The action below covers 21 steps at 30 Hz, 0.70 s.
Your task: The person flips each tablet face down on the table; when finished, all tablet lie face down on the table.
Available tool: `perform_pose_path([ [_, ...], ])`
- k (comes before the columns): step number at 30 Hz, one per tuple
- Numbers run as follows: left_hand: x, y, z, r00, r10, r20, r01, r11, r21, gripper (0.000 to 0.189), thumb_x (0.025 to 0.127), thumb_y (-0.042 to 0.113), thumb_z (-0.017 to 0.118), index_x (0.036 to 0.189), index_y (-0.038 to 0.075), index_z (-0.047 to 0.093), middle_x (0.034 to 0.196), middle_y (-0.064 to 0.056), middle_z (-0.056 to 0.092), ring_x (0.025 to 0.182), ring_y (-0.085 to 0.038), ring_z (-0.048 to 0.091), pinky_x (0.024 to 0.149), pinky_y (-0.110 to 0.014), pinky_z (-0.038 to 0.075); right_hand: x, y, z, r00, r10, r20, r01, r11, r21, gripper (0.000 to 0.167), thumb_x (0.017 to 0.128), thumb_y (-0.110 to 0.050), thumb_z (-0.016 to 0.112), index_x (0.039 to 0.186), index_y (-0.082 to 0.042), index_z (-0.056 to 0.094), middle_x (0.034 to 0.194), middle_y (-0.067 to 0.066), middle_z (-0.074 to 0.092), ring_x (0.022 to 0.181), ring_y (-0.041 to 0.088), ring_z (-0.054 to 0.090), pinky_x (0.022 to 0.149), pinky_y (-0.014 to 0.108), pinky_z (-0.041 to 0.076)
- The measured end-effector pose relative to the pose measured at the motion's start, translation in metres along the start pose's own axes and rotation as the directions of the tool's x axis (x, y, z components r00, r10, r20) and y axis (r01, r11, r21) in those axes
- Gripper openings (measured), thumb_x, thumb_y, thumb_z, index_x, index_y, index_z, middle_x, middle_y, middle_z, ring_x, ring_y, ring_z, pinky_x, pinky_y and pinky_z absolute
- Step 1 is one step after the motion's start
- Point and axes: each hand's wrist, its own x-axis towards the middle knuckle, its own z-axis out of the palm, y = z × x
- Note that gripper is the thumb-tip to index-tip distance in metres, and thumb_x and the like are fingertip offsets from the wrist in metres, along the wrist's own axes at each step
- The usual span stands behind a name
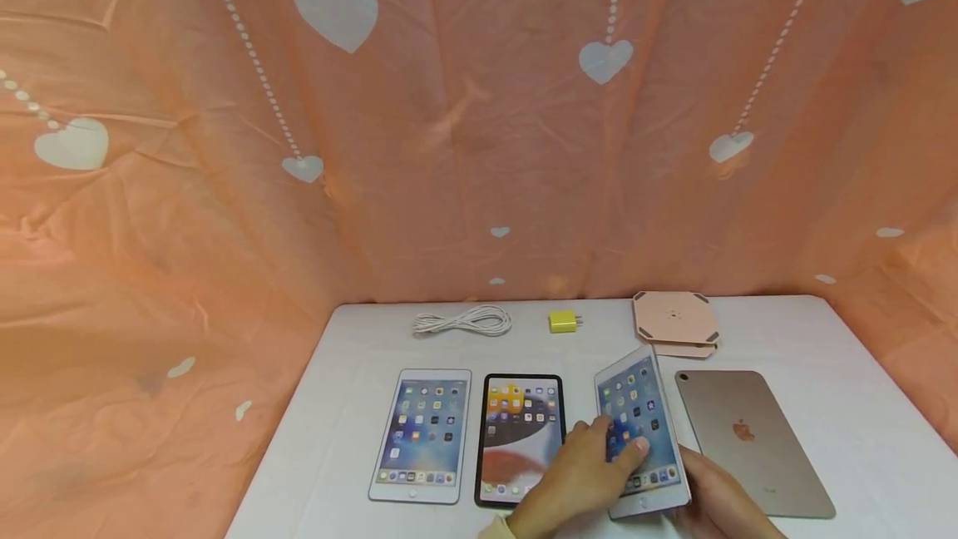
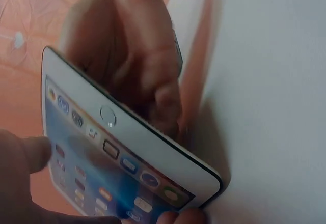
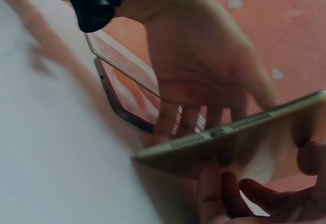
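A white-framed tablet [image 1: 639, 431], its screen lit, stands tilted up from the white table, left edge low. My left hand [image 1: 587, 466] grips it by that edge, thumb across the screen. Behind it, my right hand [image 1: 718, 489] touches the back with loosely bent fingers. In the right wrist view the tablet's bottom edge [image 3: 219, 132] shows its port and speaker holes, with right fingertips [image 3: 210, 188] against the back. The left wrist view shows the home button [image 2: 108, 116]. To the left lies a black-framed tablet [image 1: 521, 431], partly covered by my left forearm.
Another white-framed tablet [image 1: 422, 435] lies farther left, screen up. A tablet with its grey back up [image 1: 752, 439] lies at the right. Behind are a coiled white cable [image 1: 464, 320], a yellow charger plug [image 1: 563, 322] and a pink folding stand [image 1: 675, 318]. A heart-patterned curtain surrounds the table.
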Motion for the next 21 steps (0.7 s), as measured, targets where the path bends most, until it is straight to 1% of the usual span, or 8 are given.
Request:
perform_pose_path([
  [2, -0.002, 0.002, 0.001, 1.000, -0.003, 0.022, 0.003, 1.000, -0.026, 0.072, 0.104, 0.065, 0.061, 0.150, 0.010, 0.063, 0.123, -0.016, 0.070, 0.108, -0.027, 0.068, 0.098, -0.053, 0.059, 0.003, 0.002, 0.004, 1.000, 0.001, -0.008, -0.002, 0.998, -0.060, 0.076, 0.122, -0.043, 0.021, 0.169, 0.004, -0.015, 0.165, 0.022, 0.044, 0.137, 0.012, 0.057, 0.122, 0.049, 0.049],
  [4, -0.003, 0.004, 0.002, 0.999, 0.002, 0.045, 0.000, 0.998, -0.057, 0.074, 0.106, 0.066, 0.057, 0.152, 0.008, 0.061, 0.124, -0.016, 0.069, 0.112, -0.028, 0.069, 0.099, -0.054, 0.058, 0.007, 0.003, 0.009, 1.000, -0.009, -0.016, 0.007, 0.989, -0.148, 0.077, 0.121, -0.046, 0.018, 0.169, 0.005, -0.015, 0.173, 0.036, 0.020, 0.147, 0.020, 0.047, 0.121, 0.045, 0.049],
  [7, -0.005, 0.005, 0.002, 0.997, 0.002, 0.074, 0.007, 0.994, -0.109, 0.075, 0.107, 0.066, 0.053, 0.154, 0.007, 0.059, 0.129, -0.017, 0.069, 0.121, -0.031, 0.067, 0.100, -0.057, 0.057, 0.011, 0.002, 0.015, 0.999, -0.039, -0.022, 0.032, 0.962, -0.270, 0.078, 0.121, -0.047, 0.014, 0.167, 0.010, -0.012, 0.174, 0.042, -0.009, 0.158, 0.037, 0.029, 0.115, 0.032, 0.048],
  [10, -0.006, 0.005, 0.003, 0.995, 0.001, 0.102, 0.016, 0.986, -0.167, 0.072, 0.109, 0.064, 0.051, 0.154, 0.008, 0.058, 0.131, -0.016, 0.069, 0.120, -0.029, 0.066, 0.100, -0.053, 0.056, 0.013, 0.000, 0.018, 0.996, -0.069, -0.053, 0.046, 0.937, -0.346, 0.077, 0.122, -0.042, 0.015, 0.165, 0.018, -0.006, 0.172, 0.046, -0.006, 0.158, 0.043, 0.026, 0.105, 0.021, 0.049],
  [12, -0.007, 0.005, 0.003, 0.993, 0.012, 0.120, 0.016, 0.972, -0.235, 0.068, 0.111, 0.060, 0.050, 0.154, 0.009, 0.058, 0.131, -0.015, 0.070, 0.106, -0.028, 0.071, 0.098, -0.048, 0.057, 0.012, -0.001, 0.021, 0.993, -0.082, -0.088, 0.044, 0.926, -0.375, 0.077, 0.122, -0.039, 0.018, 0.163, 0.023, -0.001, 0.171, 0.048, 0.001, 0.158, 0.043, 0.029, 0.101, 0.015, 0.049],
  [17, -0.007, 0.001, 0.002, 0.988, 0.039, 0.151, 0.029, 0.905, -0.425, 0.057, 0.113, 0.055, 0.051, 0.151, 0.014, 0.063, 0.127, -0.014, 0.076, 0.081, -0.019, 0.074, 0.083, -0.036, 0.060, 0.011, -0.005, 0.031, 0.980, -0.090, -0.175, 0.017, 0.925, -0.380, 0.078, 0.122, -0.037, 0.024, 0.158, 0.030, 0.007, 0.170, 0.049, 0.009, 0.157, 0.056, 0.035, 0.114, 0.036, 0.055],
  [19, -0.007, -0.001, 0.000, 0.988, 0.052, 0.147, 0.021, 0.891, -0.454, 0.053, 0.113, 0.053, 0.052, 0.149, 0.016, 0.066, 0.127, -0.011, 0.078, 0.092, -0.015, 0.073, 0.083, -0.034, 0.061, 0.012, -0.006, 0.035, 0.974, -0.094, -0.204, 0.010, 0.926, -0.378, 0.078, 0.122, -0.037, 0.028, 0.157, 0.031, 0.010, 0.169, 0.049, 0.013, 0.156, 0.058, 0.035, 0.115, 0.044, 0.054],
  [21, -0.006, -0.003, -0.004, 0.989, 0.075, 0.131, -0.004, 0.880, -0.475, 0.051, 0.113, 0.049, 0.054, 0.145, 0.014, 0.070, 0.127, -0.007, 0.078, 0.099, -0.011, 0.072, 0.084, -0.030, 0.061, 0.013, -0.005, 0.037, 0.967, -0.094, -0.239, -0.005, 0.923, -0.384, 0.079, 0.122, -0.039, 0.032, 0.157, 0.030, 0.014, 0.169, 0.047, 0.019, 0.154, 0.054, 0.042, 0.114, 0.043, 0.056],
])
